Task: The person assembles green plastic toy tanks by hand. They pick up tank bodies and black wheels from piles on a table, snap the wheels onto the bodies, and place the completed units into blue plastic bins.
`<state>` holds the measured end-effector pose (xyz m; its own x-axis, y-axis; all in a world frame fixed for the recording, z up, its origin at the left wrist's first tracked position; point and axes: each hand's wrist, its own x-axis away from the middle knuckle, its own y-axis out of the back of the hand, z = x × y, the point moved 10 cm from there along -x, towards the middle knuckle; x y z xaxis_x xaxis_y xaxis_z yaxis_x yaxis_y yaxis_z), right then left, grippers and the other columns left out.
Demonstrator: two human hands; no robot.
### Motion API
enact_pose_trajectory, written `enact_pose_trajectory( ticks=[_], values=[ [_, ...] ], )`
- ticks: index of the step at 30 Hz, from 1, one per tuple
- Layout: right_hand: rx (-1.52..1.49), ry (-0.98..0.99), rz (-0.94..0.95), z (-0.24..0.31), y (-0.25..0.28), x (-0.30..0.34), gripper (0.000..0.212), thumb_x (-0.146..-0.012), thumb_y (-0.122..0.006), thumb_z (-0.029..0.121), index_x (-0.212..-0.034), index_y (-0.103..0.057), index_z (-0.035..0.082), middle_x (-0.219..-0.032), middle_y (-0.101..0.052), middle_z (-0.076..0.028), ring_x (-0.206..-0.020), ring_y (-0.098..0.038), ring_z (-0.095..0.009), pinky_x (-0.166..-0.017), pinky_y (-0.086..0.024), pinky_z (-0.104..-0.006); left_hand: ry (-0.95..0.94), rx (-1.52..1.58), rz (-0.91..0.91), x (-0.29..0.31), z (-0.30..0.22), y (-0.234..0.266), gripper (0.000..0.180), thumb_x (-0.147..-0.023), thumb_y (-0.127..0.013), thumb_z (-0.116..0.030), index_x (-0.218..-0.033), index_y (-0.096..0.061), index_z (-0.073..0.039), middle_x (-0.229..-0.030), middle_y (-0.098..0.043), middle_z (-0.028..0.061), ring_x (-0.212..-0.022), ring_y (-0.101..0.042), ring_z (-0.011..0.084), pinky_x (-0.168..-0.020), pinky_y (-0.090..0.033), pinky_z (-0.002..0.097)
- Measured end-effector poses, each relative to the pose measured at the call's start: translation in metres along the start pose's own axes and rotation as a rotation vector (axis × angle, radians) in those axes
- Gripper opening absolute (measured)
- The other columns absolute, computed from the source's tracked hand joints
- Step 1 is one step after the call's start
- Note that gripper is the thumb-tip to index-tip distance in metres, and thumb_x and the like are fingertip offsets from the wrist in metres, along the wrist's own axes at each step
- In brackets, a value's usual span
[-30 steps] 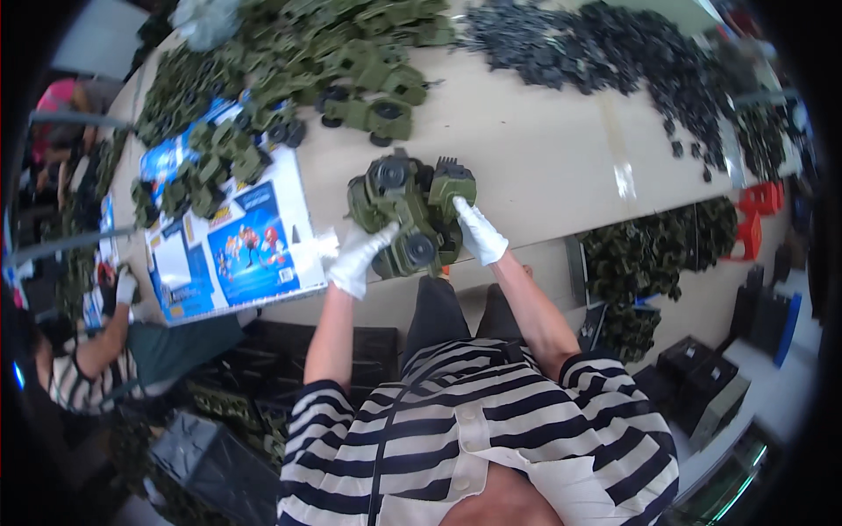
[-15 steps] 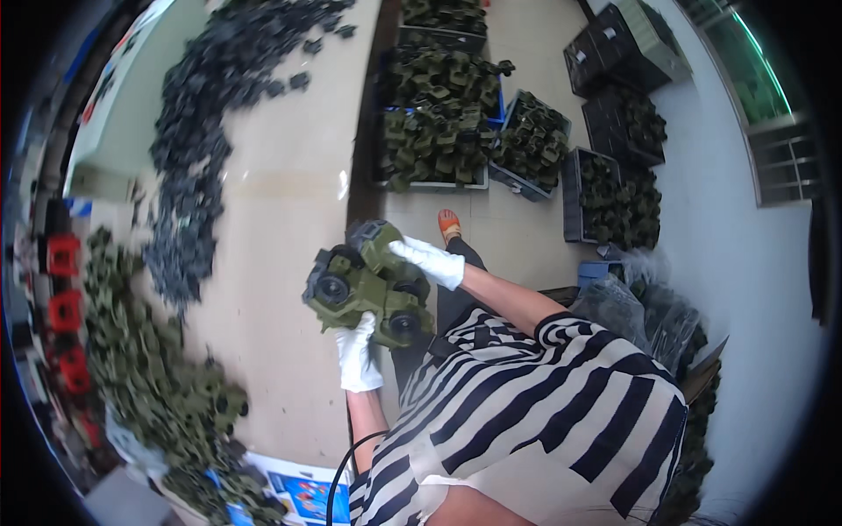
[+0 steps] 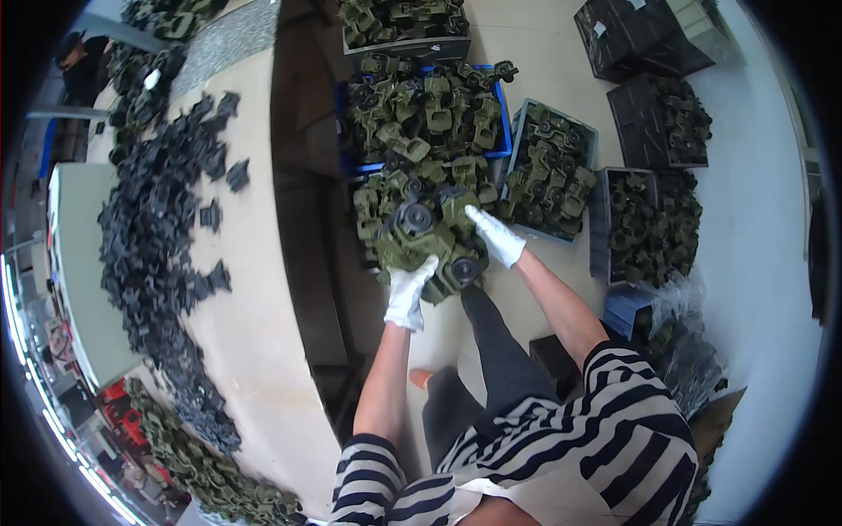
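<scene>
In white gloves, both my hands grip dark green toy vehicles with black wheels (image 3: 421, 250), held out over a heaped crate. My left hand (image 3: 408, 296) is closed on the near lower side of the load, its thumb on the green body. On the right side, my right hand (image 3: 495, 237) is closed against a green cab part. Whether the load is one vehicle or two pressed together, I cannot tell. Just beneath and beyond it lie more green toy vehicles (image 3: 402, 140), piled in a blue crate (image 3: 506, 114).
To my left runs a long pale table (image 3: 250, 289) with a pile of dark grey parts (image 3: 149, 237) and green parts (image 3: 210, 469). A grey crate of vehicles (image 3: 516, 140) stands right of the blue one. Black crates (image 3: 600, 223) line the wall, near clear plastic bags (image 3: 688, 355).
I have turned and stepped right, away from the table. Both hands have carried the toy vehicles from the table's edge to above the crates on the floor.
</scene>
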<state>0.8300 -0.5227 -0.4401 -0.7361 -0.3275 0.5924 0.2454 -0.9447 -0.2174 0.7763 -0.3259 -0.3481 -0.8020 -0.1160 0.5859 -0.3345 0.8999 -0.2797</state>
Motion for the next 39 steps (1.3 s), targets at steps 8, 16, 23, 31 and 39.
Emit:
enact_pose_trajectory(
  ticks=[8,16,23,31,39],
  values=[
    [-0.311,-0.041,-0.129,0.071,0.095,-0.176,0.073,-0.097,-0.046,0.053,-0.154,-0.025,0.013,-0.163,-0.014,-0.005,-0.150,-0.004,-0.021,-0.120,-0.002,-0.0393,-0.149,-0.185,0.129,-0.229,-0.053,-0.096,0.065,-0.079,-0.081,-0.011,-0.134,-0.045,-0.008,-0.118,-0.062,0.0032,-0.102,-0.059,0.0145,-0.092,-0.047,0.0304],
    [-0.166,-0.028,-0.148,0.100,0.132,-0.236,0.065,-0.099,-0.046,0.047,-0.151,-0.033,0.011,-0.159,-0.026,-0.003,-0.148,-0.016,-0.017,-0.120,-0.008,-0.0362,-0.005,-0.061,0.124,-0.318,0.003,-0.098,0.074,-0.077,-0.081,-0.011,-0.139,-0.041,-0.002,-0.120,-0.063,0.0063,-0.105,-0.060,0.0150,-0.102,-0.040,0.0301],
    [-0.262,-0.220,-0.143,0.101,0.105,-0.230,0.097,-0.087,-0.050,0.069,-0.156,-0.016,0.010,-0.164,-0.003,-0.009,-0.150,0.003,-0.023,-0.120,0.000,-0.0386,0.067,-0.230,0.111,-0.331,-0.023,-0.083,0.087,-0.074,-0.084,-0.013,-0.137,-0.031,0.015,-0.124,-0.063,0.0091,-0.110,-0.060,0.0139,-0.106,-0.037,0.0290],
    [-0.092,-0.165,-0.095,0.200,0.149,-0.320,0.107,-0.084,-0.041,0.079,-0.155,-0.011,0.006,-0.163,-0.003,-0.014,-0.150,-0.005,-0.027,-0.118,-0.009,-0.0454,-0.032,-0.359,0.077,-0.415,-0.130,-0.133,0.115,-0.075,-0.083,-0.038,-0.151,-0.007,0.002,-0.141,-0.047,0.0174,-0.130,-0.045,0.0247,-0.110,-0.034,0.0361],
    [0.434,0.115,-0.300,0.183,0.164,-0.349,0.090,-0.091,-0.042,0.067,-0.151,-0.028,0.001,-0.156,-0.030,-0.017,-0.143,-0.031,-0.028,-0.116,-0.025,-0.0362,0.005,-0.525,0.039,-0.329,-0.094,-0.096,0.081,-0.087,-0.070,-0.039,-0.146,-0.035,0.003,-0.148,-0.042,0.0204,-0.135,-0.042,0.0280,-0.110,-0.033,0.0369]
  ],
)
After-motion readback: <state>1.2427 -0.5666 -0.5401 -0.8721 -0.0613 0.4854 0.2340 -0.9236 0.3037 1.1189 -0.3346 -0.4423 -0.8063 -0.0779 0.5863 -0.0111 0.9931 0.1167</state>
